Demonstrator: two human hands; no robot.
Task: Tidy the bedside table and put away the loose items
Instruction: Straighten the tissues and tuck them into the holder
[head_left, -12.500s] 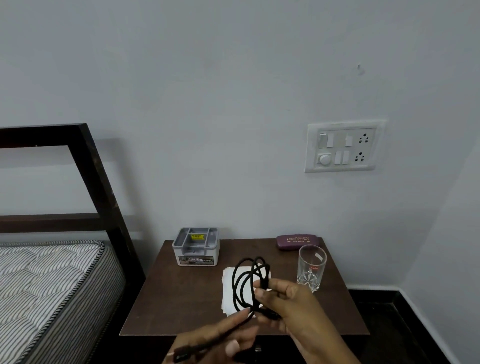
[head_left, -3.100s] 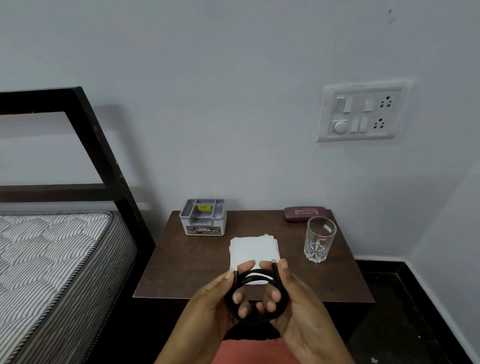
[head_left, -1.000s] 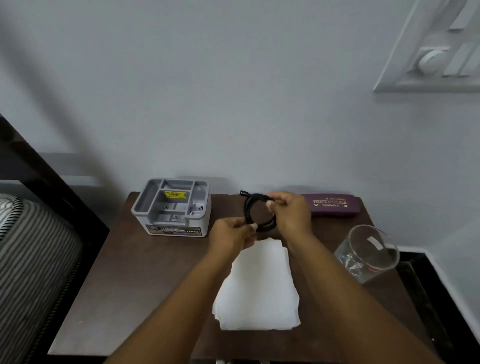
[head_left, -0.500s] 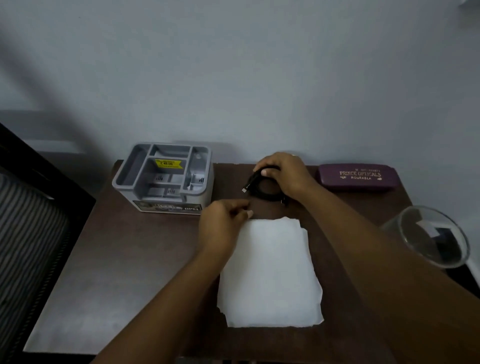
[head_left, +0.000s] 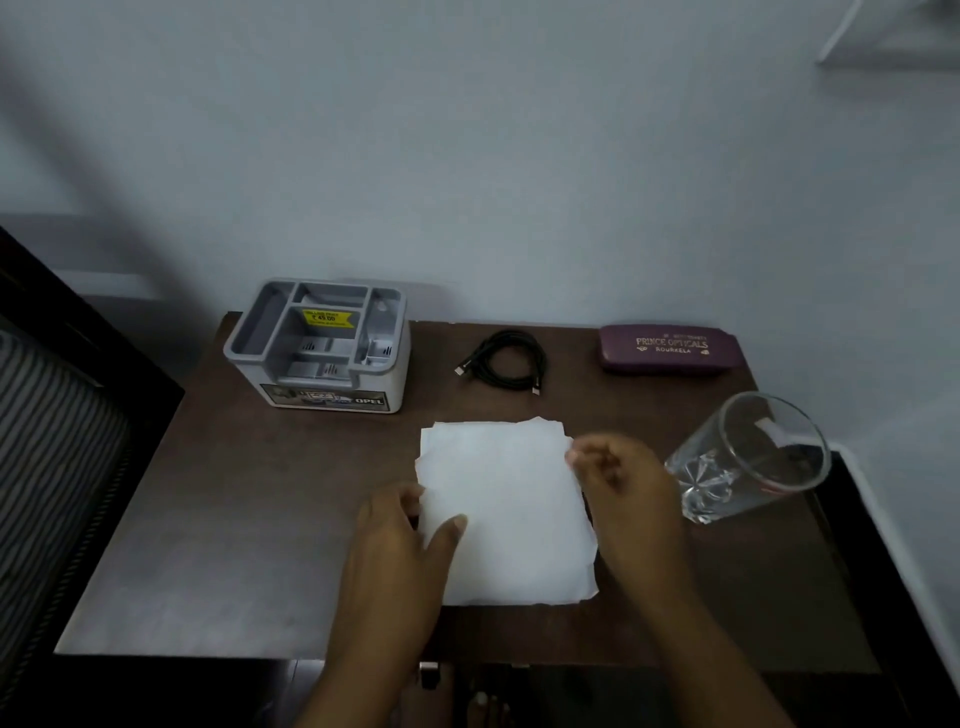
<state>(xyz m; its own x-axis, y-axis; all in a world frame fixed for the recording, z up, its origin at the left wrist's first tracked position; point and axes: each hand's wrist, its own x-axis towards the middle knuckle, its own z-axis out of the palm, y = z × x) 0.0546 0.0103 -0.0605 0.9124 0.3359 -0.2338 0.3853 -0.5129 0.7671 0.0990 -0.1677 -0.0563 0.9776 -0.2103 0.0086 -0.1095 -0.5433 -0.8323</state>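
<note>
A stack of white paper sheets (head_left: 511, 514) lies in the middle of the dark wooden bedside table (head_left: 218, 545). My left hand (head_left: 402, 535) grips the stack's left edge, thumb on top. My right hand (head_left: 618, 483) pinches the stack's right edge near its far corner. A coiled black cable (head_left: 506, 361) lies by itself at the back of the table, between a grey compartment organiser (head_left: 322, 345) and a maroon spectacle case (head_left: 667, 347). An empty clear glass (head_left: 748, 462) stands at the right, close to my right hand.
The table's back edge meets a pale wall. A dark bed frame and striped mattress (head_left: 47, 441) border the left side. Dark floor and white skirting show to the right of the table.
My right hand has let go of the coiled cable at the back of the table and drawn back. Both hands now hold the edges of the paper stack.
</note>
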